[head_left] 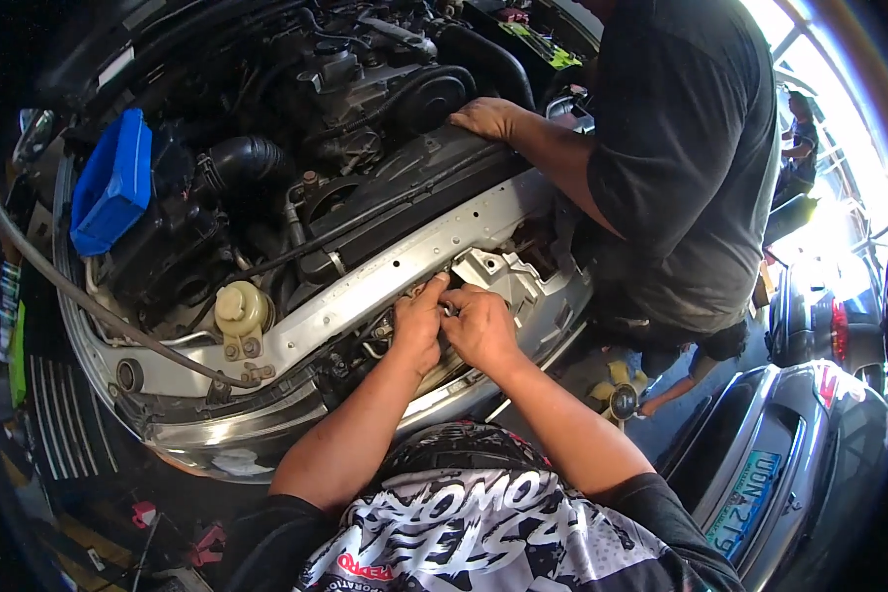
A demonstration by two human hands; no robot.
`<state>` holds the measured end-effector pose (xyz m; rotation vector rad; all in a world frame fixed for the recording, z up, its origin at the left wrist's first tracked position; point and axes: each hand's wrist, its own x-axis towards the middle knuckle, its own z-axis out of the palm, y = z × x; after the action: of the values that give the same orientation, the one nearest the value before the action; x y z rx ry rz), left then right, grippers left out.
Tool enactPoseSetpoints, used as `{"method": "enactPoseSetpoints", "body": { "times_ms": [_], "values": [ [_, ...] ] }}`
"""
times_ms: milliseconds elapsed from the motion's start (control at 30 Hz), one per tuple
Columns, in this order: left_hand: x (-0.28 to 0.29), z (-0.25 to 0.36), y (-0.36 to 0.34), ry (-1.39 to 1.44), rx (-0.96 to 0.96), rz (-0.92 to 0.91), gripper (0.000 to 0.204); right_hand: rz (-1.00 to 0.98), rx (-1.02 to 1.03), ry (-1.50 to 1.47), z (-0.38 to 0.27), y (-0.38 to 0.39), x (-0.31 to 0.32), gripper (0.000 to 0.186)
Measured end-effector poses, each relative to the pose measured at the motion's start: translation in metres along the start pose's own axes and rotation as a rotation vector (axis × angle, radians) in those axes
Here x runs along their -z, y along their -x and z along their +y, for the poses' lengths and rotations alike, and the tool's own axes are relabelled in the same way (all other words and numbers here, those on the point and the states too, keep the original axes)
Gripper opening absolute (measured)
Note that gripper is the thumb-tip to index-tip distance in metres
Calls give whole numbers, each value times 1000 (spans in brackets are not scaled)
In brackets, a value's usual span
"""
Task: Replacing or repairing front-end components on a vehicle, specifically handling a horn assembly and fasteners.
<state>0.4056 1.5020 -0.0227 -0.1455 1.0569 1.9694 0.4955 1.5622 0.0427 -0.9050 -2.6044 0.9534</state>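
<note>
My left hand and my right hand meet at the car's open front, just below the silver crossbar. The fingers of both are bent and pinched close together. A small dark piece shows between the fingertips, too small to name. Behind the hands, brackets and pipes in the opening are partly hidden. To the right of my right hand lies a pale metal bracket at the headlight area.
A co-worker in dark clothes leans in at the right, one hand on the radiator cover. A blue plastic box sits at the engine bay's left, beyond a cream fluid reservoir. Low on the right, another hand reaches near a yellowish part. A grey car stands behind.
</note>
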Motion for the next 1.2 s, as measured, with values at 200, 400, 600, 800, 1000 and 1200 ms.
{"method": "enactPoseSetpoints", "body": {
  "times_ms": [200, 400, 600, 800, 1000, 1200],
  "values": [
    [-3, 2, 1, 39, 18, -31, 24, 76, 155, 61, 5, -6, -8, 22],
    [0, -2, -3, -4, -63, -11, 27, 39, 108, 100, 2, -9, -11, 20],
    [-3, 4, 4, 11, 6, -1, 29, 37, 70, 113, -2, -9, -10, 20],
    [-4, 5, 4, 19, -23, -25, 23, 138, -69, 10, 0, -11, -6, 27],
    [15, -2, -12, -2, 51, -11, 17, 162, -123, -30, 2, -25, -6, 30],
    [3, 5, 5, -23, 68, 2, 16, -3, -253, 64, 0, -28, 4, 32]
  ]
}}
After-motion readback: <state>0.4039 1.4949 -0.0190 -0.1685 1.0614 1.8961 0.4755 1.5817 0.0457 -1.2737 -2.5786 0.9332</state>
